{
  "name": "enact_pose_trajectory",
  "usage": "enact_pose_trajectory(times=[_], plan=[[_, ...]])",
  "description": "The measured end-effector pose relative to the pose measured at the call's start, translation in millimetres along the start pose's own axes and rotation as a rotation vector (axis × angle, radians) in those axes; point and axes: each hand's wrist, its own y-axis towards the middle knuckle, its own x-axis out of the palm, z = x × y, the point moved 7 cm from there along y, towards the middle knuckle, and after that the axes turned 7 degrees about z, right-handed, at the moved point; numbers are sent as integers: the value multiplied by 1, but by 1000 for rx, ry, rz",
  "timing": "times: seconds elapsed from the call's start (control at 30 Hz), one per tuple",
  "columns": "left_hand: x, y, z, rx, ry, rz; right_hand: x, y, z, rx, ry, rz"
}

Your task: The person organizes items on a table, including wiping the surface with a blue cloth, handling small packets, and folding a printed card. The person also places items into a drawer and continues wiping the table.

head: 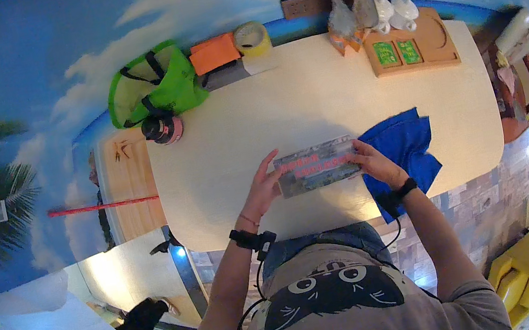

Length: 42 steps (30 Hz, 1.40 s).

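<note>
Between my two hands is a flat rectangular box point(317, 166) with a grey picture and red writing on its face. My left hand point(264, 186) grips its left end, thumb and fingers at the edge. At the opposite end, my right hand point(375, 163) holds the right edge, fingers over the corner. The box is above the near part of a pale table point(246, 121). A blue cloth item point(407, 154) lies on the table under and beside my right hand, reaching over the front edge.
Along the back stand a green bag point(177, 82), an orange packet point(214, 54) and a roll of tape point(252, 41). A dark jar with a pink band point(164, 128) sits at left. White cups point(402, 13) and a wooden tray point(415, 64) with green packets are back right.
</note>
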Motion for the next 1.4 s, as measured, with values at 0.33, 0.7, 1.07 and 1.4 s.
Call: enact_pose_trajectory(times=[0.33,0.7,1.07,1.4], plan=[[-22,-16,-54,-194,98,-231,11,-77,51,-116,341,-92],[-73,-69,-101,-222,164,-329,26,-160,181,76,533,544],[-181,-119,-111,-131,44,26,-21,-11,392,-80,1025,755],[-183,-159,-152,-178,14,106,-27,7,416,-211,1078,661]])
